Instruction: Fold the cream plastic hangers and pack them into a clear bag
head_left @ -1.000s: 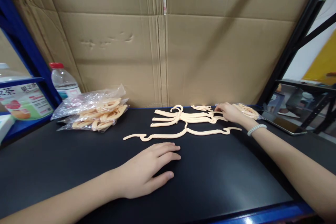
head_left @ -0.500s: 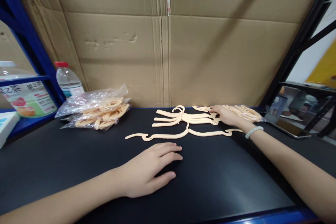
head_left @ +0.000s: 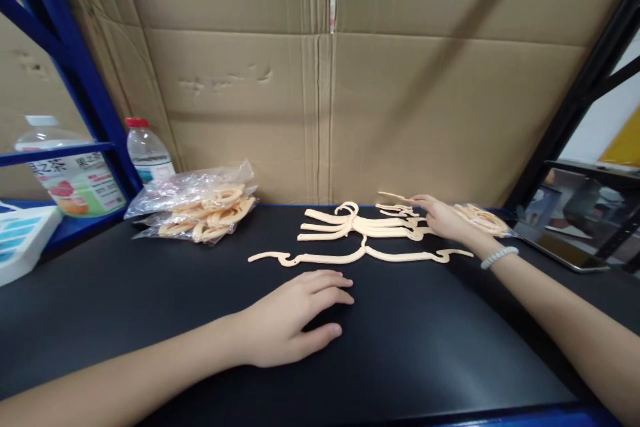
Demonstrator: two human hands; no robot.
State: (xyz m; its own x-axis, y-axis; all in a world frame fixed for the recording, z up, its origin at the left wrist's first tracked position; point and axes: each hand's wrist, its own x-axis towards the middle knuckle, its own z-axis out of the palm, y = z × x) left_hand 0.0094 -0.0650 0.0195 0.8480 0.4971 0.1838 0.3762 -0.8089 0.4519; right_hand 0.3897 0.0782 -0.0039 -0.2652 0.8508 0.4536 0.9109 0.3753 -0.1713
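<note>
My left hand [head_left: 300, 317] rests on the black tabletop with its fingers spread, holding nothing. In front of it lies a cream plastic clothes hanger [head_left: 327, 259], its two arms stretched out sideways with hooked ends. Behind that hanger are several stacked hanger parts [head_left: 383, 229] with curved hooks. My right hand [head_left: 443, 219], with a beaded bracelet at the wrist, pinches a thin cream hanger piece [head_left: 393, 196] at the back of the table. The held piece is raised a little above a small pile of similar pieces [head_left: 393, 208]. My fingers hide its right end.
Clear bags of cream hanger parts [head_left: 215, 213] lie at the left, another bag [head_left: 483, 219] at the right beside a flat dark device [head_left: 563, 250]. A red-capped bottle [head_left: 147, 150] and a large jug [head_left: 80, 177] stand back left. A cardboard wall [head_left: 240, 113] closes the back.
My right hand has lifted one thin hanger piece off the small back pile. The left hand stays flat on the table. The view has shifted slightly left.
</note>
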